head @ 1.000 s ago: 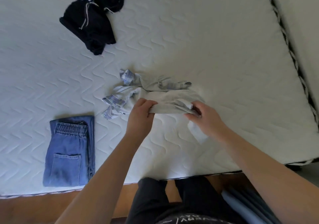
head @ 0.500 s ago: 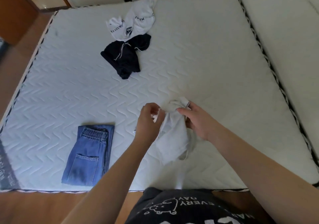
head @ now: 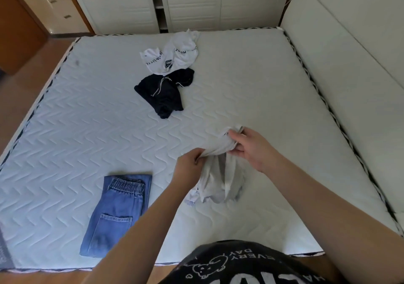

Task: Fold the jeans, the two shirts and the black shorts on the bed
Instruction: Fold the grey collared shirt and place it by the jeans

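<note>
Lifted off the bed point(head: 251, 91) now, grey shirt point(head: 220, 178) hangs pinched by both hands

Beyond our fingertips we see a white quilted mattress point(head: 251, 82) with a zigzag stitch and a dark-and-white braided edge. Past its far edge stand white panelled wardrobe doors point(head: 192, 1). Off to the left of our fingers a wooden floor point(head: 19, 91) runs to a brown wooden door point(head: 17, 30). To the right rises a pale padded headboard point(head: 349, 49). Soft daylight falls evenly.
</note>
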`<state>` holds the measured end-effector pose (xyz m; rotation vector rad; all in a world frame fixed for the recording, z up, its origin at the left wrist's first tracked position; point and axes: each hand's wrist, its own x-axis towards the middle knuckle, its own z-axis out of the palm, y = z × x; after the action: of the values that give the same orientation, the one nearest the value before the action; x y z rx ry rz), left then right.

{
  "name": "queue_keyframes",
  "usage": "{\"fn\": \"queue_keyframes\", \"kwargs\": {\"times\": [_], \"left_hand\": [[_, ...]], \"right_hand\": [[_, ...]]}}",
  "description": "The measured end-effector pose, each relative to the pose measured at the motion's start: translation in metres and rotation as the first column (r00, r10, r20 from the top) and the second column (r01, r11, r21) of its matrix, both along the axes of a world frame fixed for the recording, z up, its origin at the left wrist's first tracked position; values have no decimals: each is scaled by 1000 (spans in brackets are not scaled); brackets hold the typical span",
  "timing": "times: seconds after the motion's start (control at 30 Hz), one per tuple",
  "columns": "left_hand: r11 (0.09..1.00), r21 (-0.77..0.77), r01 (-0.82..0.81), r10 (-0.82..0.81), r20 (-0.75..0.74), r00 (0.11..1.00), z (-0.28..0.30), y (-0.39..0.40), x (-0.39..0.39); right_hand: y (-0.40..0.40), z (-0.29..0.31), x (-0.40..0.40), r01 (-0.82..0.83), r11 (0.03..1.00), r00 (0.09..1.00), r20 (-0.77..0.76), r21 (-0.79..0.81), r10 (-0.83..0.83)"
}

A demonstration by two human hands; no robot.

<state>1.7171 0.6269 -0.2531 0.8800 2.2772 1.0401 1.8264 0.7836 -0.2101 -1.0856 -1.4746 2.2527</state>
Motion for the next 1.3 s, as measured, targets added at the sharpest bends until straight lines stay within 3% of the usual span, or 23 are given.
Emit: {"fn": "queue_keyframes", "kwargs": {"times": [0.17, 0.43, 0.67, 0.83, 1.03, 1.13, 1.3], "left_hand": [[1000, 2, 17, -17, -57, 998, 17, -17, -47], [1000, 19, 15, -14, -56, 998, 28, -20, -78], [990, -6, 140, -140, -119, 983, 32, -20, -86], [969, 68, 238, -239, 7, 971, 33, -16, -64], [932, 172, 320, -316, -54, 947, 44, 8, -47], [903, 166, 397, -401, -11, 916, 50, 14, -38], [931, 235, 278, -309, 105, 945, 47, 16, -31]], "right_hand": [[1, -7, -3, 154, 987, 986, -60, -56, -157], [-3, -4, -10, 238, 968, 971, -17, -82, -240], [-1, 0, -4, 326, 937, 943, -20, -125, -331], [-10, 8, -3, 188, 973, 975, -97, -133, -202], [-25, 19, -9, -15, 999, 992, -127, 51, 22], [-28, 20, -10, -72, 986, 990, -106, 150, 89], [-30, 20, -11, -104, 959, 989, -70, 265, 127]]}}
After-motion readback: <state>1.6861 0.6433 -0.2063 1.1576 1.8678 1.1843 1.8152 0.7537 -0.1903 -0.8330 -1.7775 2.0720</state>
